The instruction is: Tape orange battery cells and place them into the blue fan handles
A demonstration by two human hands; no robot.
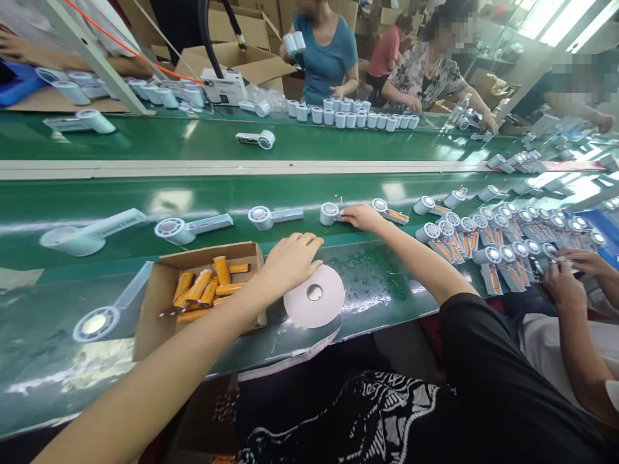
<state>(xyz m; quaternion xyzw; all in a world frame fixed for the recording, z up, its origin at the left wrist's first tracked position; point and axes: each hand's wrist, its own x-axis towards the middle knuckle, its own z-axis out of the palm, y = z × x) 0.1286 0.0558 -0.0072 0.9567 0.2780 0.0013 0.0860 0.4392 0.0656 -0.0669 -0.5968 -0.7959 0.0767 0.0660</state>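
Observation:
My right hand [363, 218] reaches across to the near belt, its fingers closed on the handle side of a pale blue handheld fan [329, 214]. The fan's round head faces up, and most of its handle is hidden by the hand. My left hand [293, 259] is over the edge of a pale pink roll of tape [315, 314], fingers loosely apart and nothing visible in them. The roll lies flat, its loose strip trailing over the table edge. Left of it, orange cylindrical batteries [197, 288] lie in an open cardboard box [157, 290], partly behind my left forearm.
More fans, such as this fan [261, 218], lie along the green belt [213, 191]. Many fans with orange batteries crowd the right side, beside a co-worker's hands [563, 283]. One fan [97, 322] sits left of the box. Several people work across the line.

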